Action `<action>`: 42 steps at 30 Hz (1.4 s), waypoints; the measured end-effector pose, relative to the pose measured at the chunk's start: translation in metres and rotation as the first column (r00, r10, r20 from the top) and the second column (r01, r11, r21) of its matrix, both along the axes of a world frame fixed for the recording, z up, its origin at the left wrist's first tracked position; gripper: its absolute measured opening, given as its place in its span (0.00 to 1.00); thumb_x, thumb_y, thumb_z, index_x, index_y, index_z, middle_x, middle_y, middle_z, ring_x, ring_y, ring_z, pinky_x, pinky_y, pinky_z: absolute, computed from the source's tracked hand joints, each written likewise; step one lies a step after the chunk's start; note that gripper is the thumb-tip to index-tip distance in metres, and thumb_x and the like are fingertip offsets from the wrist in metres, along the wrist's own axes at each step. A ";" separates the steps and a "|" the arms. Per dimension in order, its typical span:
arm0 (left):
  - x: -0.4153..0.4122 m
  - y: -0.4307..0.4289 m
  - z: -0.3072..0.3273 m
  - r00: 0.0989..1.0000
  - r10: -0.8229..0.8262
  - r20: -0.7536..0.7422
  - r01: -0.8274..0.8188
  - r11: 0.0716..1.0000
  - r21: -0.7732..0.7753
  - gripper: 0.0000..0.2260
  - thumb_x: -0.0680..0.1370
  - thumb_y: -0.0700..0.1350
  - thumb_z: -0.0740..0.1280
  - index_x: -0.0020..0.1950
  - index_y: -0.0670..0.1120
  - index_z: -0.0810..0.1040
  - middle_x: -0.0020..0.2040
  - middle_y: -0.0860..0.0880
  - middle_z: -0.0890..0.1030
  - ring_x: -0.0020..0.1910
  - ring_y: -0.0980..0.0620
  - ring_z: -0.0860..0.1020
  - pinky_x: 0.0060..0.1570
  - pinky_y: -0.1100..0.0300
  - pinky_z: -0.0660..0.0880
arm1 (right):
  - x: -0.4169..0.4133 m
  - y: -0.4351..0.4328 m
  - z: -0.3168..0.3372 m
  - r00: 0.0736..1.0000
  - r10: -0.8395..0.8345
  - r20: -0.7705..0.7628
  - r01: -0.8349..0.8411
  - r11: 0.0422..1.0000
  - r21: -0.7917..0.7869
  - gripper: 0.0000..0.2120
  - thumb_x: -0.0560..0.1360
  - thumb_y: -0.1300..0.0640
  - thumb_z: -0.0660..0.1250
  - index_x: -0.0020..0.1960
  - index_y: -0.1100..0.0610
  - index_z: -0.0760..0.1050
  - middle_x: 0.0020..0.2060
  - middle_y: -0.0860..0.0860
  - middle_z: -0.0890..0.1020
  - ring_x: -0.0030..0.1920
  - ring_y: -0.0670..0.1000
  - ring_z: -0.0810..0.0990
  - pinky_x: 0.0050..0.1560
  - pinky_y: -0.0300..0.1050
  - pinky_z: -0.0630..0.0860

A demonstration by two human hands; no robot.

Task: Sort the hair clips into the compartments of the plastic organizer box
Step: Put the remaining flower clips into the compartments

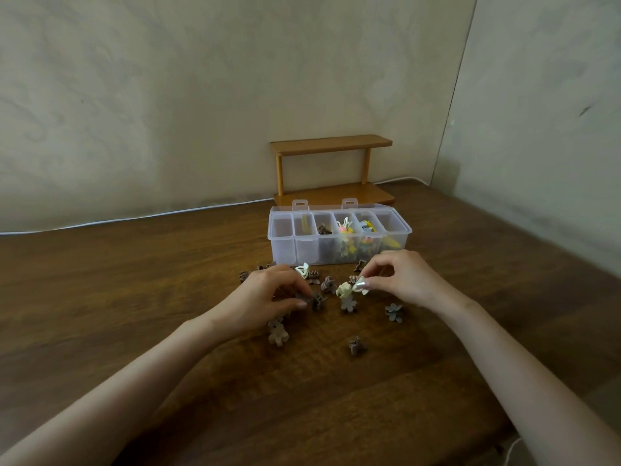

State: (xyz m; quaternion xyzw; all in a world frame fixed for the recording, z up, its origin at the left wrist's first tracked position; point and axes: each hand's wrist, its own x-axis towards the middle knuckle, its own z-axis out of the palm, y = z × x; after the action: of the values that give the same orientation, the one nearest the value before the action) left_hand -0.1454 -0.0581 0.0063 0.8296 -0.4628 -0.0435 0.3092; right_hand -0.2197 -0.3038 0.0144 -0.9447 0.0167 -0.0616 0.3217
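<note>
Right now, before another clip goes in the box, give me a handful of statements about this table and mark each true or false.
1. The organizer box has its lid shut. False: the lid is folded back and the compartments are exposed.
2. The right hand pinches a cream clip. True.
3. The left hand lies flat and touches nothing. False: its fingers pinch a dark brown clip.
4. Loose brown clips lie on the wooden table in front of the box. True.
5. A two-tier wooden shelf stands behind the box. True.
</note>
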 end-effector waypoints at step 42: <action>0.027 0.011 -0.009 0.907 0.386 0.166 -0.370 0.921 -0.122 0.08 0.76 0.41 0.65 0.54 0.48 0.77 0.52 0.52 0.78 0.53 0.55 0.74 0.49 0.62 0.73 | 0.048 0.051 0.008 0.995 -0.023 0.099 0.050 0.959 -0.281 0.09 0.73 0.45 0.69 0.48 0.49 0.82 0.41 0.42 0.78 0.45 0.42 0.75 0.43 0.40 0.71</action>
State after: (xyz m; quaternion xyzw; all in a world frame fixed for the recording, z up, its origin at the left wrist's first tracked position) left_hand -0.1180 -0.0475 -0.0025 0.8896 -0.3217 0.1156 0.3029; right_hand -0.1719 -0.2532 0.0221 -0.9765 0.0097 -0.1141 0.1826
